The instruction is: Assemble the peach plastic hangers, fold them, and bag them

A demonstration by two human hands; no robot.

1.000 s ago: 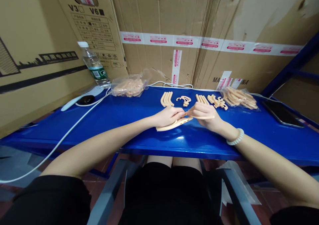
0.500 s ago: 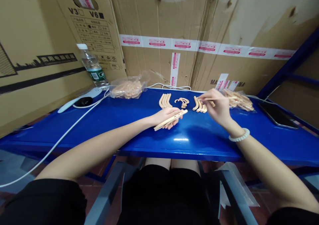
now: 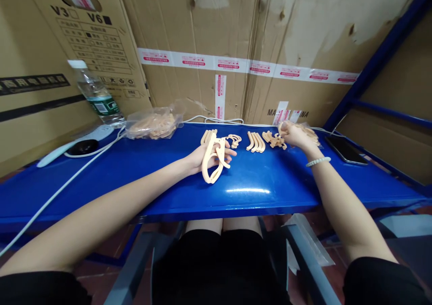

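My left hand (image 3: 200, 157) holds a beige plastic folding hanger (image 3: 206, 170), its two arms folded down and its hook curving out to the right. The fingers lie behind it, fingertips showing at the right. At the right back, my right hand (image 3: 294, 134) is closed on a beige curved plastic piece (image 3: 280, 127), mostly hidden by the fingers. Just left of this hand is a small pile of beige connector pieces (image 3: 274, 140). Several curved hanger arms (image 3: 255, 142) lie in a row beside them. Hooks (image 3: 235, 140) and more arms (image 3: 206, 136) are behind my left hand.
A clear bag of beige parts (image 3: 155, 124) sits at the left back; another bag (image 3: 312, 136) lies behind my right hand. A water bottle (image 3: 97, 96), a black mouse-like object (image 3: 83, 147), white cables and a phone (image 3: 345, 150) are on the blue table (image 3: 270, 174). Cardboard stands behind.
My left hand has turned the hanger from edge-on to facing me. My right hand has moved away from the row of arms to the right, beside the connector pile. The view has shifted right.
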